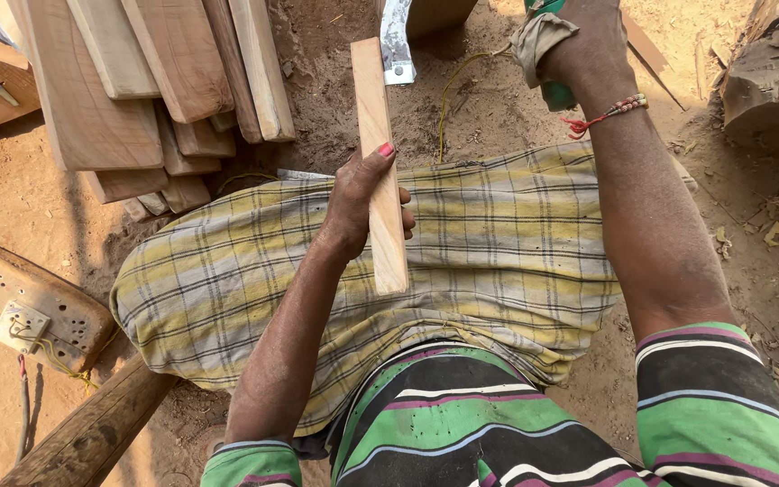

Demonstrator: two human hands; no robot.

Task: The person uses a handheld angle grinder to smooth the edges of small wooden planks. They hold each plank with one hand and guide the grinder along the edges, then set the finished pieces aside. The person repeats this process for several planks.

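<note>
My left hand (358, 203) grips a narrow pale wooden strip (379, 135) around its middle, holding it lengthwise over my lap, which is covered by a yellow checked cloth (507, 243). The far end of the strip meets a flat metal blade (396, 41) near the top edge. My right hand (579, 41) is raised at the top, closed around a green-handled tool (554, 93) with a rag wrapped near the grip. A beaded thread bracelet (610, 113) circles that wrist.
Several cut wooden planks (151, 81) are stacked at the upper left on sandy ground. A wooden board with an electrical socket and wires (24, 311) lies at the left. A dark timber beam (92, 433) runs at the lower left, and a log (777, 72) sits at the upper right.
</note>
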